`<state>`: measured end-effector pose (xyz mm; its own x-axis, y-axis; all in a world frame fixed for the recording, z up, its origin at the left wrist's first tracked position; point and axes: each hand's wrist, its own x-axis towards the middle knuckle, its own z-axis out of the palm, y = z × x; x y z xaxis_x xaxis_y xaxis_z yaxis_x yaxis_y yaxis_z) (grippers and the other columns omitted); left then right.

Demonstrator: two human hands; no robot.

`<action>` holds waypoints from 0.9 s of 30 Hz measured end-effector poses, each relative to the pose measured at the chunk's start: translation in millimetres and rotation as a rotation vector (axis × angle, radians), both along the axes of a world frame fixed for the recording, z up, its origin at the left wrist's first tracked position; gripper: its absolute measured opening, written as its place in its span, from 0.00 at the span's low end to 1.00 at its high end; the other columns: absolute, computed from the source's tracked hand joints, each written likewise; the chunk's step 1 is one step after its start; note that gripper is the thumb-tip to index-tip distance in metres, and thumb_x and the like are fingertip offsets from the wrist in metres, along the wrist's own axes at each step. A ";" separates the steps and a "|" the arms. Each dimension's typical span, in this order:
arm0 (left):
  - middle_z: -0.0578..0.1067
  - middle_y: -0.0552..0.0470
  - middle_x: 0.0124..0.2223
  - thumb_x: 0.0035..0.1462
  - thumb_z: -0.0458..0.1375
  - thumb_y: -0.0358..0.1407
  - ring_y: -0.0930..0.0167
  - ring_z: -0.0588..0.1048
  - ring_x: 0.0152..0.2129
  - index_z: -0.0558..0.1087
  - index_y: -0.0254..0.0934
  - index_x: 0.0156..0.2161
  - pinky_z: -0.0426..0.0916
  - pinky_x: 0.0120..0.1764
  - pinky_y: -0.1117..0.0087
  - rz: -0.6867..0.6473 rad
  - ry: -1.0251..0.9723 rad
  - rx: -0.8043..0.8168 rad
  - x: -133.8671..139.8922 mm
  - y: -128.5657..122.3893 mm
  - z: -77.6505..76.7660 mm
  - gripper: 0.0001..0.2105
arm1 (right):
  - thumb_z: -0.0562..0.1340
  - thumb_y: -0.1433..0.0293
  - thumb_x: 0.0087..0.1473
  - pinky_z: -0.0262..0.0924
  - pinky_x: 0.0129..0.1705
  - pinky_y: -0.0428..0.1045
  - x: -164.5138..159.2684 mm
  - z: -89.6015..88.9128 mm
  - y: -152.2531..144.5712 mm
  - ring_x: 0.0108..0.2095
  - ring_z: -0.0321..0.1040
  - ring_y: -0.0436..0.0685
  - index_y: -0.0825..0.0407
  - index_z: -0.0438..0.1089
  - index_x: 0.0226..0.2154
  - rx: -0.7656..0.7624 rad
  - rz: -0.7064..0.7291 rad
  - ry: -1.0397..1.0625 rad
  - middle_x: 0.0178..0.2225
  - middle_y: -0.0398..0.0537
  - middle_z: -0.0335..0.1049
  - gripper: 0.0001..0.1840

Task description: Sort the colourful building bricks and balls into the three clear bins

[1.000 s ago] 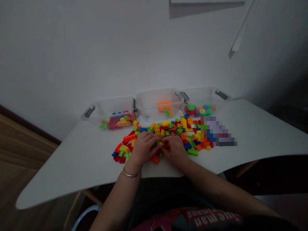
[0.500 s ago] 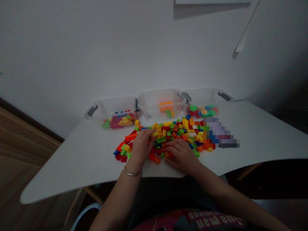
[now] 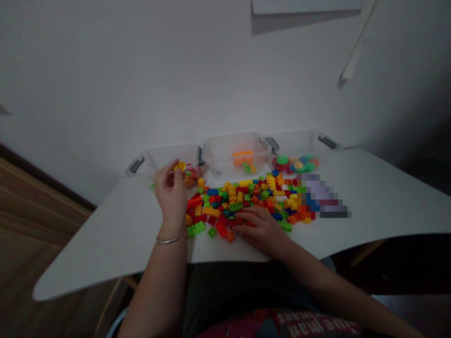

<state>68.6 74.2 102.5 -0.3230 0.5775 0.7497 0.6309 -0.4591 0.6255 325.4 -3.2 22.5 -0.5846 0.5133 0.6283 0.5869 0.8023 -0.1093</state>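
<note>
My left hand (image 3: 171, 192) is raised at the front of the left clear bin (image 3: 151, 155), its thumb and fingers pinching a yellow toy brick (image 3: 180, 166). Colourful pieces lie in that bin, partly hidden behind the hand. My right hand (image 3: 259, 227) rests at the near edge of a heap of toy bricks (image 3: 243, 195), fingers stretched out over red and green pieces. Nothing shows in its grasp. Close to its fingertips are a green brick (image 3: 236, 206) and an orange brick (image 3: 230, 236).
The middle clear bin (image 3: 216, 143) contains an orange piece (image 3: 243, 157) and a green-yellow one. In the right clear bin (image 3: 299, 140) are round coloured pieces. A pixelated packet (image 3: 324, 195) lies right of the heap on the white table (image 3: 380, 202). Behind stands a wall.
My left hand has moved left and away from me, from the heap to the left bin, carrying the yellow brick. My right hand has shifted slightly left over the bricks.
</note>
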 end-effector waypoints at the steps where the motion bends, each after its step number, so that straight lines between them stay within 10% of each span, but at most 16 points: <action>1: 0.71 0.46 0.47 0.64 0.51 0.40 0.69 0.73 0.41 0.72 0.39 0.51 0.71 0.46 0.64 0.062 0.006 0.037 -5.6 5.8 7.4 0.15 | 0.61 0.70 0.59 0.63 0.54 0.59 0.3 0.3 0.1 0.54 0.63 0.61 0.44 0.76 0.46 -0.003 0.001 0.002 0.50 0.47 0.74 0.13; 10: 0.76 0.46 0.41 0.60 0.49 0.35 0.64 0.73 0.43 0.77 0.38 0.44 0.66 0.50 0.61 0.028 0.431 -0.184 -28.0 53.3 16.9 0.15 | 0.62 0.70 0.59 0.64 0.54 0.58 1.5 1.3 0.5 0.54 0.64 0.60 0.47 0.76 0.45 -0.043 0.002 0.021 0.49 0.48 0.74 0.12; 27: 0.78 0.39 0.45 0.65 0.42 0.43 0.56 0.73 0.42 0.78 0.38 0.45 0.60 0.44 0.54 0.316 0.766 -0.434 -4.7 54.4 17.7 0.22 | 0.62 0.70 0.59 0.64 0.54 0.58 0.6 -1.4 0.6 0.53 0.65 0.60 0.47 0.76 0.45 -0.063 -0.014 0.049 0.47 0.49 0.76 0.12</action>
